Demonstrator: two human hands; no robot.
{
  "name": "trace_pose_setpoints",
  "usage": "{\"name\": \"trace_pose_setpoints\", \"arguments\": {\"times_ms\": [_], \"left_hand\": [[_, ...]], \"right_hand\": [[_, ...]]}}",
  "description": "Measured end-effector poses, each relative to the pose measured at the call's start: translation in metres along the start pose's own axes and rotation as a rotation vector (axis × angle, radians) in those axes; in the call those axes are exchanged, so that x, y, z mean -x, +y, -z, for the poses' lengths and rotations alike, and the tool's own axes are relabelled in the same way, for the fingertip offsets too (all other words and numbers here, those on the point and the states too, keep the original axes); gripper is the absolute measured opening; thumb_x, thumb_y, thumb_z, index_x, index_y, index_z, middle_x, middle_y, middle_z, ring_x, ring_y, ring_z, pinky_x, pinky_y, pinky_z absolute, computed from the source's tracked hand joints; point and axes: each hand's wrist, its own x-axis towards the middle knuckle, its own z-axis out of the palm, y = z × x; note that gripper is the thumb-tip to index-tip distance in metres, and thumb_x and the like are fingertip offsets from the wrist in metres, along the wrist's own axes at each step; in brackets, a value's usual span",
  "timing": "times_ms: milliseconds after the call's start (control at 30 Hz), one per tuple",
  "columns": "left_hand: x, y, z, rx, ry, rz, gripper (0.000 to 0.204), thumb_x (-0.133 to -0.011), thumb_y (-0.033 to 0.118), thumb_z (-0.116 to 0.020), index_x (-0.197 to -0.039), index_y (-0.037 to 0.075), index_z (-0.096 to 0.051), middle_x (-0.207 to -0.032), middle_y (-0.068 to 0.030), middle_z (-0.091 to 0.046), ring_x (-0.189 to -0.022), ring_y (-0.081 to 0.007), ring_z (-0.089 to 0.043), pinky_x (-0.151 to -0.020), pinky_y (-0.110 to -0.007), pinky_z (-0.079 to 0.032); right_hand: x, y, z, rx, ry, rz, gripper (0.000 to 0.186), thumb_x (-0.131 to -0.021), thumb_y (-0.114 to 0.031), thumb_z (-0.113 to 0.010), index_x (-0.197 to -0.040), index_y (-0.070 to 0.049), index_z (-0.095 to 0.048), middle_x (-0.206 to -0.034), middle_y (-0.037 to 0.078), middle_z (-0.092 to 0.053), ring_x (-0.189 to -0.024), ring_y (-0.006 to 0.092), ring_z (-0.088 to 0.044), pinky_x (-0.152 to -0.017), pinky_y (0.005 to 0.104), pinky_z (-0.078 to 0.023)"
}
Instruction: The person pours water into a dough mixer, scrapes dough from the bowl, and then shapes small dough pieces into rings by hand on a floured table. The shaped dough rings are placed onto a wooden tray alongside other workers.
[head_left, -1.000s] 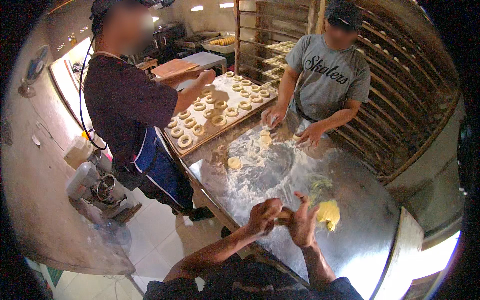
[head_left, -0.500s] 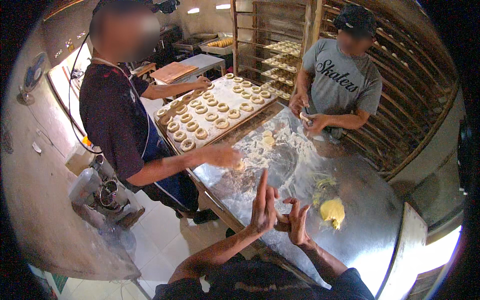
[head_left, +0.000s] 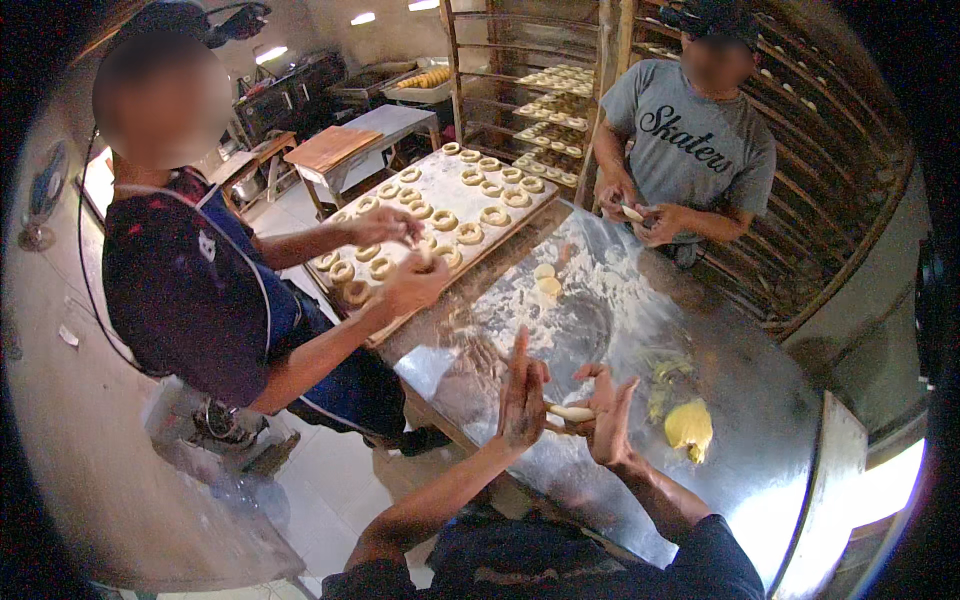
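Between my hands, above the near side of the metal table (head_left: pixel 740 360), a pale dough ring (head_left: pixel 571 412) is stretched. My left hand (head_left: pixel 522 402) holds its left end, index finger pointing up. The ring's right end is held in my right hand (head_left: pixel 609 418), with thumb and fingers bent and partly raised. Part of the dough is hidden by my fingers. Right of my hands sits a smooth yellow lump (head_left: pixel 689 428), dough or fat. Two small flat dough pieces (head_left: pixel 549 287) lie beyond my hands among scattered flour (head_left: pixel 590 262).
At left, a co-worker in a blue apron (head_left: pixel 285 290) holds a dough piece over a tray (head_left: pixel 425 183) of several dough rings. Across the table, a person in a grey shirt (head_left: pixel 690 130) handles dough. Racks (head_left: pixel 560 100) with filled trays stand behind.
My hands have turned so the dough ring shows more plainly between them. The left co-worker's hands have come together over the tray, one leaving the table. The view has shifted slightly.
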Motion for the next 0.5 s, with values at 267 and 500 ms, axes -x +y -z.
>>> {"name": "trace_pose_setpoints", "arguments": {"times_ms": [267,500], "left_hand": [[-0.071,-0.062,0.047,-0.306,-0.063,-0.449,0.048,-0.092,0.006,-0.048,-0.137,-0.001,-0.034,-0.112,-0.0223,-0.057,-0.078,-0.0304,-0.055,-0.07,-0.04,-0.047],[-0.159,-0.097,0.07,-0.402,-0.057,-0.346,0.042,-0.095,0.01,-0.043,-0.136,0.005,-0.037,-0.119,-0.0162,-0.057,-0.103,-0.0189,-0.058,-0.081,-0.029,-0.049]], "right_hand": [[-0.098,0.01,-0.027,-0.078,-0.179,-0.113,0.069,-0.087,-0.071,-0.01,-0.126,-0.017,-0.029,-0.075,0.009,-0.056,-0.059,0.0173,-0.052,-0.057,0.0315,-0.044],[-0.199,0.002,-0.094,0.089,-0.127,-0.03,0.055,-0.094,-0.058,-0.023,-0.128,-0.016,-0.029,-0.095,0.01,-0.054,-0.08,0.018,-0.055,-0.07,0.0328,-0.048]]}}
